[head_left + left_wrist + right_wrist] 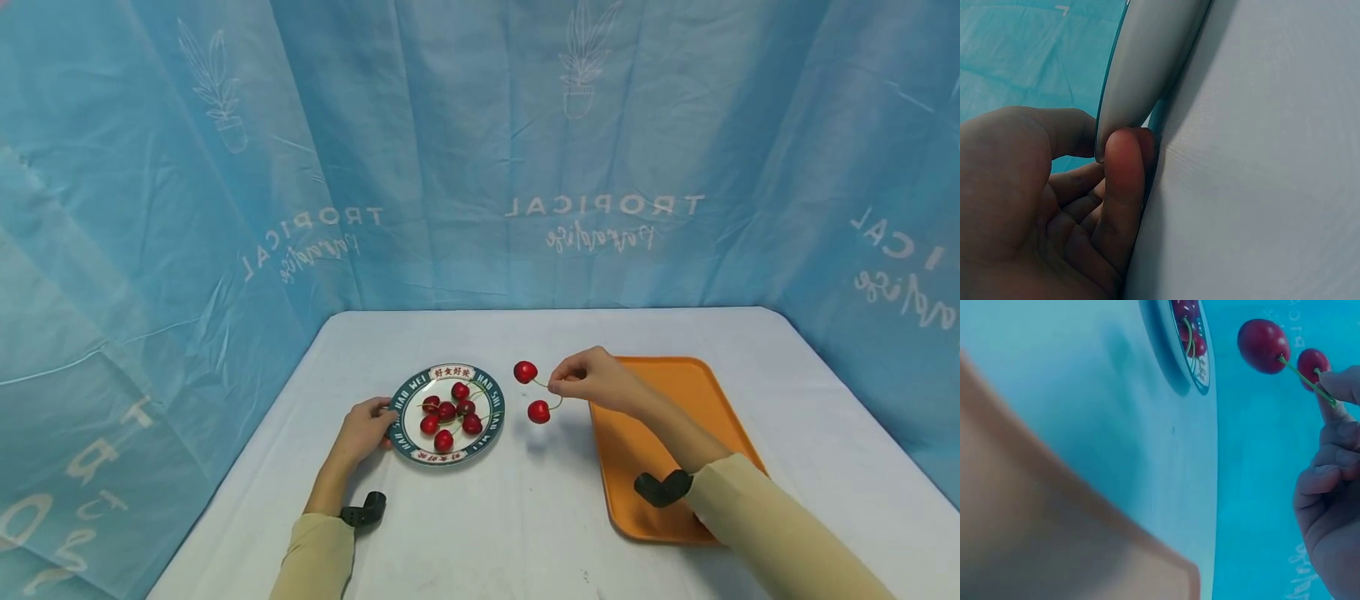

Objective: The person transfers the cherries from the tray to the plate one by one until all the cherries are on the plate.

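Note:
My right hand (600, 381) pinches the green stems of a pair of cherries (1264, 346) between thumb and finger. Both red fruits hang in the air between the plate and the orange tray. At the left, my left hand (367, 429) grips the near-left rim of a round plate (405, 446) with a dark green lettered border. The left wrist view shows the thumb on one side of that plate's rim (1141, 75) and fingertips under it. Several red cherries (446, 412) with stems lie in the plate's white middle.
An orange rectangular tray (626, 492) lies on the right of the white-covered table (480, 533), partly under my right forearm. Blue printed curtains (480, 150) hang behind the table and along both sides.

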The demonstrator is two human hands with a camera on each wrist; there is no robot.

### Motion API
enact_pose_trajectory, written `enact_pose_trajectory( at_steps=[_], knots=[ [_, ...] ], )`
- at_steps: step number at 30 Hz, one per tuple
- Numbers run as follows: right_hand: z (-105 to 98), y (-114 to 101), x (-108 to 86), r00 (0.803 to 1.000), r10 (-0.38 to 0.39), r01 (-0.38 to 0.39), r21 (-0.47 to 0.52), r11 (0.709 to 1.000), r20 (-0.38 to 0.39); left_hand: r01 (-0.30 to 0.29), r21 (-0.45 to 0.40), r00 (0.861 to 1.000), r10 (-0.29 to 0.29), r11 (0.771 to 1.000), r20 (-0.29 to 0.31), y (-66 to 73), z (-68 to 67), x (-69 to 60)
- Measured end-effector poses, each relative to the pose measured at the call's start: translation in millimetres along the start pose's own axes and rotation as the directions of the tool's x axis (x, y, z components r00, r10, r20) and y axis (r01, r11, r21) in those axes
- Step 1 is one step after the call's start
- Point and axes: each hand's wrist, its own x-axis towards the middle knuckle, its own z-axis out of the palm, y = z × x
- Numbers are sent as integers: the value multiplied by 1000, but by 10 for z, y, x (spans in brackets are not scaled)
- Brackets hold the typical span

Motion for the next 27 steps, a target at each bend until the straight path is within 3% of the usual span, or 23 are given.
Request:
enact_pose_trajectory(
  at_steps=[7,27],
  knots=[
    [111,-56,178,1000,1,-2,47,999,29,3,10,1000,-3,1000,-5,-34,2,3],
    [469,-198,496,993,-40,36,43,998,109,1,27,1000,-1,1000,-4,8,-3,10]
  ],
)
